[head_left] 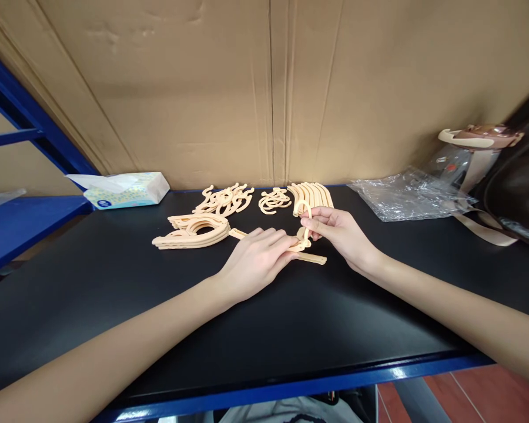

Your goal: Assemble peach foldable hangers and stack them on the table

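My left hand (256, 257) is closed over a beige plastic folding hanger (314, 258) just above the black table. One arm end of the hanger sticks out beyond my fingers at the right, another at the left. My right hand (341, 235) pinches the curved hook (309, 218), which stands upright at the hanger's middle. My fingers partly hide the joint between hook and arms. To the left lies a stack of folded hangers (194, 241). Behind my hands are a pile of small hooks (274, 201), a heap of curved pieces (224, 201) and a row of hanger arms (316, 192).
A tissue pack (127, 191) lies at the back left. Clear plastic bags (408, 197) and a brown bottle with a strap (485, 138) are at the back right, beside a dark bag (520, 182). Cardboard (229, 94) stands behind the black table (291, 335).
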`<control>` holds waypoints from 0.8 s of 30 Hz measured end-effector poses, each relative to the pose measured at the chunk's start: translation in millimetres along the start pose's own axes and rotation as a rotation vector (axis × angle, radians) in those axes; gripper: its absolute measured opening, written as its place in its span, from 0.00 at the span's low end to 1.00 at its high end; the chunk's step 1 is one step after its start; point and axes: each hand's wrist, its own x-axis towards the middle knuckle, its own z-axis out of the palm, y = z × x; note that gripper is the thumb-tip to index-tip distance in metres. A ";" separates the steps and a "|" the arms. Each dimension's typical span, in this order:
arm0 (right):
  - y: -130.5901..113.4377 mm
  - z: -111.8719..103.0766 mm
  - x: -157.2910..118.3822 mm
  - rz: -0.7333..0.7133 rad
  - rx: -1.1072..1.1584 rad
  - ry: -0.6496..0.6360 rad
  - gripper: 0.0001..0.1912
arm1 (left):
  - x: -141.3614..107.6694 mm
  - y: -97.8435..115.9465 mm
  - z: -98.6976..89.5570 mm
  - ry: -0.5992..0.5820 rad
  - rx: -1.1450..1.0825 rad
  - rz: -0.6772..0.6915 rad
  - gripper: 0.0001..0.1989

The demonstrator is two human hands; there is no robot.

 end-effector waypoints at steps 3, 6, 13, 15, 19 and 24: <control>-0.1 0.7 -0.1 -0.003 0.007 0.004 0.18 | -0.3 -0.4 0.2 0.008 0.016 0.009 0.11; 0.3 0.7 -0.4 -0.008 0.015 0.007 0.18 | -0.8 -0.5 0.7 0.017 0.037 0.017 0.12; 1.2 0.8 -0.7 -0.018 0.027 0.001 0.17 | -0.7 0.2 0.6 0.040 0.087 0.042 0.13; 0.9 1.4 -0.6 -0.018 0.035 0.003 0.17 | -0.4 0.5 0.5 0.046 0.104 0.048 0.13; 0.0 2.3 -0.8 -0.039 0.048 -0.003 0.16 | 0.1 0.6 0.6 0.055 0.126 0.050 0.13; 0.8 3.4 -1.7 -0.057 0.048 0.001 0.15 | -0.3 0.2 1.7 0.078 0.145 0.044 0.13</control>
